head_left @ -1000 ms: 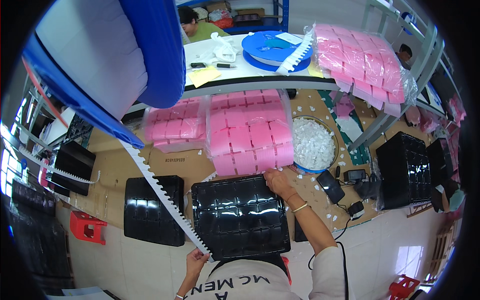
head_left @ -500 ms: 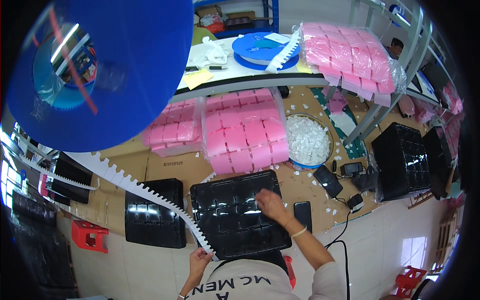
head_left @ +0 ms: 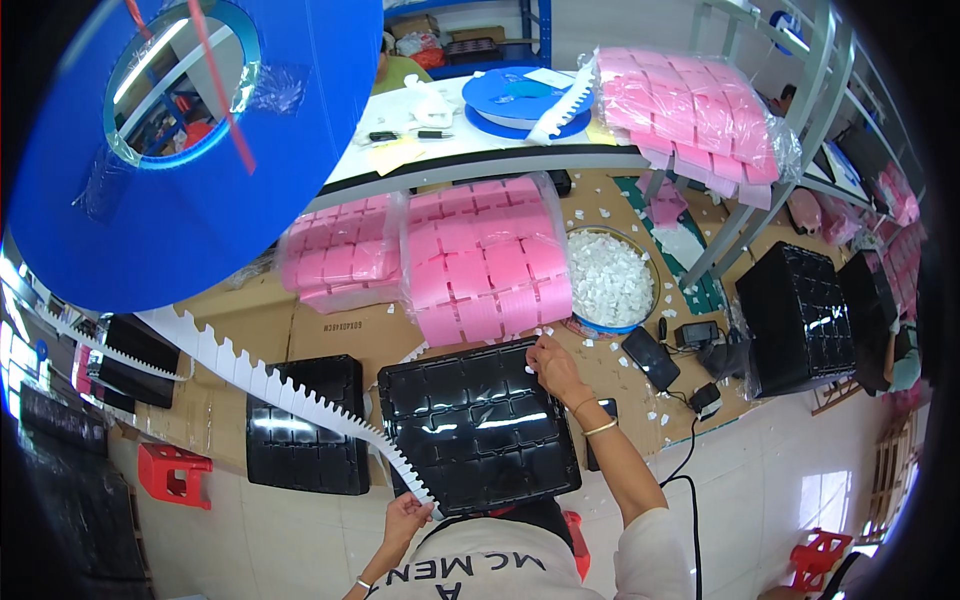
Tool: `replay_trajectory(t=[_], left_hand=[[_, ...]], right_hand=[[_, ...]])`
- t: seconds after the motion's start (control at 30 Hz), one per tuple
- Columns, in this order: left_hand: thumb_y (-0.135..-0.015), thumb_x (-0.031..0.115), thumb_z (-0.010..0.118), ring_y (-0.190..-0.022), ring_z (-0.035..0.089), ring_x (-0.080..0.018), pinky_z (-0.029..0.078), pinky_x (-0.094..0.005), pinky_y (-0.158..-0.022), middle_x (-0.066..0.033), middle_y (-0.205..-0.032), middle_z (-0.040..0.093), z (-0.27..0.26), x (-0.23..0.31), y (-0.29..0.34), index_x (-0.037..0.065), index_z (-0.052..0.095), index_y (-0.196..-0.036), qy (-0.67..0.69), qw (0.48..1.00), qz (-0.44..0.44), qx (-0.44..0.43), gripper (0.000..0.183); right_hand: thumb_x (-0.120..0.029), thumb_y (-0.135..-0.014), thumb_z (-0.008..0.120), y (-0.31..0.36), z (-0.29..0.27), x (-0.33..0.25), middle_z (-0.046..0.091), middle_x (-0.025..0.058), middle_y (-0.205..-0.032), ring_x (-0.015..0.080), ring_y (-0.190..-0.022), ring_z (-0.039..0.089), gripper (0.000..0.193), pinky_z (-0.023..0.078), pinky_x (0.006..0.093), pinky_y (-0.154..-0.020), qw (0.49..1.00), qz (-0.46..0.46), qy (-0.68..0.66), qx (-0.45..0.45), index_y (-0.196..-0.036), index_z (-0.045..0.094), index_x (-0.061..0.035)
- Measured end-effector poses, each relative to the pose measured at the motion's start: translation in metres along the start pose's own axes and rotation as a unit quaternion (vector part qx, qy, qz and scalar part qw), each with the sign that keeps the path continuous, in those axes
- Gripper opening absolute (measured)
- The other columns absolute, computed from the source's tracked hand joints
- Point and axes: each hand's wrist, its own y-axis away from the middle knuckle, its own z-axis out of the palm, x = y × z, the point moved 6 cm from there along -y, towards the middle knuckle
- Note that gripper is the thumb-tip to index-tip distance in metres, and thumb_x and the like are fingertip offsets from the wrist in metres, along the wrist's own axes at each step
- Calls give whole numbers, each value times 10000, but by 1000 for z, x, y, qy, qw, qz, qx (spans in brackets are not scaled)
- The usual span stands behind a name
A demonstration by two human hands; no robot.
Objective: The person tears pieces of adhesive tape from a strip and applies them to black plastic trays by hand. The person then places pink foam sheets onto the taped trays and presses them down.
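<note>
My left hand (head_left: 408, 514) pinches the free end of a white notched strip (head_left: 300, 400) beside the near left corner of a black plastic tray (head_left: 478, 430). The strip curves down from a large blue reel (head_left: 290, 150) at the upper left. At the tray's far right corner, my right hand (head_left: 556, 366) has its fingers closed, with a small white piece (head_left: 530, 370) showing at the fingertips. The tray is divided into shallow compartments. Another black tray (head_left: 300, 455) lies to its left, partly behind the strip.
Behind the tray are wrapped pink foam packs (head_left: 485, 260) and a round tub of white bits (head_left: 612, 278). Phones (head_left: 650, 360), a black adapter (head_left: 696, 335) and cables lie right, near stacked black trays (head_left: 797, 320). A shelf (head_left: 480, 165) spans the back. Red stools (head_left: 174, 474) stand on the floor.
My right hand has moved from over the tray's middle right to its far right corner. The blue reel has turned. My left hand stays at the strip's end.
</note>
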Motion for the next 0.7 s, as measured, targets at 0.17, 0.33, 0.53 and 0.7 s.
replay_trajectory(t=[0.17, 0.33, 0.53, 0.7], left_hand=[[-865, 39, 727, -618, 619, -72, 426, -187, -511, -28, -799, 680, 0, -4, 2, 20, 649, -964, 26, 999, 15, 20, 128], [-862, 37, 730, -621, 617, -69, 421, -186, -507, -26, -798, 679, 2, -1, 5, 18, 651, -961, 35, 999, 15, 39, 128], [-854, 34, 740, -608, 612, -65, 415, -185, -502, -26, -787, 678, 3, -3, 3, 15, 657, -959, 32, 998, 18, 52, 135], [-854, 38, 743, -595, 609, -64, 410, -186, -496, -30, -779, 677, 3, -4, 0, 11, 661, -963, 36, 998, 24, 55, 139]], right_hand=[[18, -767, 600, -19, 13, 12, 568, 147, -908, 339, -867, 606, 59, 502, 432, -740, 998, 23, -51, -10, -795, 623, -28], [10, -781, 609, -30, 25, 8, 564, 157, -984, 357, -978, 585, 119, 493, 448, -829, 990, -24, 110, -81, -877, 645, -49], [16, -781, 636, -22, 20, 10, 564, 151, -1013, 367, -999, 578, 157, 490, 446, -864, 997, -67, 25, -19, -927, 616, -39], [44, -737, 668, -17, 19, 10, 560, 159, -1030, 386, -1005, 570, 238, 482, 451, -871, 1000, -30, 2, 1, -951, 596, -32]])
